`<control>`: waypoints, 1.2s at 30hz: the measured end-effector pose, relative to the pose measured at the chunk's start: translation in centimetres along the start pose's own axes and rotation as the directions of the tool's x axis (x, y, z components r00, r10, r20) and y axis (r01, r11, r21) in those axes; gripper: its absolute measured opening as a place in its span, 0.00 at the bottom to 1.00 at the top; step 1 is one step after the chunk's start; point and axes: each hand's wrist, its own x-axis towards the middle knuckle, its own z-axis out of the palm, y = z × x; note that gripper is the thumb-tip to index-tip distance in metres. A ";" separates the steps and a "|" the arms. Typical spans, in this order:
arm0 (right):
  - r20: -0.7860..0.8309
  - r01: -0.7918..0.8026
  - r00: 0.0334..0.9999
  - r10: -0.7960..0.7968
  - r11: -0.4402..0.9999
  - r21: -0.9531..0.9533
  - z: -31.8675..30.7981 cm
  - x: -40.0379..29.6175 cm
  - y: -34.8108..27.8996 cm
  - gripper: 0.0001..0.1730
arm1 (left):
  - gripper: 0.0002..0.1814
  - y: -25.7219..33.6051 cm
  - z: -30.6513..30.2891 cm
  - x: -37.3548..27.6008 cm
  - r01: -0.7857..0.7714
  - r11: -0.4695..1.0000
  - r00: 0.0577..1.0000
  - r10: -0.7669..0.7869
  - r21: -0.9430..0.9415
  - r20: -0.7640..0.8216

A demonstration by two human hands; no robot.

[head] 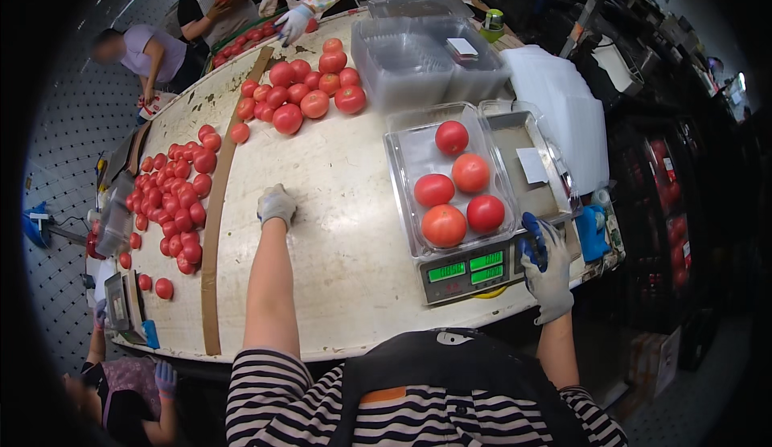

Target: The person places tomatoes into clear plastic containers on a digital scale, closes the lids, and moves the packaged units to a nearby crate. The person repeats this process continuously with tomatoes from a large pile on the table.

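Observation:
My left hand [277, 205], in a whitish work glove, rests on the white tabletop [338, 230] with its fingers curled out of sight, so a hold cannot be told. Gloved in white with blue fingertips, my right hand [546, 266] is beside the right end of a digital scale [458, 293]; its fingers are apart and hold nothing. On the scale lies an open clear plastic clamshell [404, 205] with several red tomatoes [444, 225] in it. The clamshell's lid [506, 139] is folded out to the right, over a metal tray; a white card [532, 165] shows there.
Loose tomatoes [287, 118] lie beyond my left hand, more [175, 193] left of a brown strip [216, 236]. Stacked clear containers [401, 67] and white foam sheets [561, 103] stand at the back right, a blue tape dispenser [592, 233] at right. Several people work around the table.

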 end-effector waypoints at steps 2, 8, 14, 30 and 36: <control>0.004 0.012 1.000 -0.012 1.000 0.017 0.0 0.1 0.0 0.32 | 0.20 -3.6 1.8 3.6 0.013 0.983 1.000 -0.013 -0.186 0.003; -0.086 0.038 0.995 -0.039 0.999 -0.018 -0.3 0.4 -1.6 0.27 | 0.31 11.6 -3.4 -7.7 -0.660 0.004 0.662 0.475 -0.751 -0.580; -0.111 0.132 0.985 -0.132 0.991 -0.005 -1.7 -0.9 -3.3 0.29 | 0.29 21.2 -5.5 -10.7 -0.950 0.312 0.284 0.857 -0.006 -0.429; -0.087 -0.152 0.887 0.454 0.465 0.872 -0.8 -7.1 4.3 0.19 | 0.11 -0.1 6.0 -8.3 -0.439 0.139 0.896 0.147 -0.888 -0.420; 0.181 -0.207 0.850 0.495 -0.004 0.978 2.1 -6.8 4.9 0.20 | 0.11 -0.7 11.0 -16.2 -0.295 0.138 0.950 0.144 -0.946 -0.275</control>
